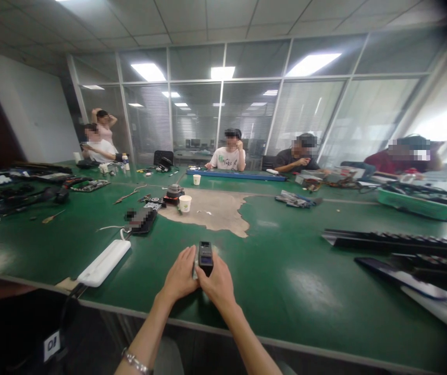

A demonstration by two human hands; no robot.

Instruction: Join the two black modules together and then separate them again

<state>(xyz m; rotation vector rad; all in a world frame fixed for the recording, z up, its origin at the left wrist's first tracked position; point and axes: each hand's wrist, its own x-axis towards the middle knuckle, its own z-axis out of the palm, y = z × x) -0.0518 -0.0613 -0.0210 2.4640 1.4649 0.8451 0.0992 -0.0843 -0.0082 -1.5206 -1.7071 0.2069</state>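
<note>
green table (294, 271) | left hand (179, 278) and right hand (219, 284) pinch small black box (205, 257) between them | looks light, hard, smooth; hold its sides

Glass partition wall (247, 114) with blinds behind a long green table (294, 271), ceiling lights (312, 62) on.

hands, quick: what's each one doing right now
left hand: closed on the left side of the black device, which stands on the green table
right hand: closed on the device's right side
</note>
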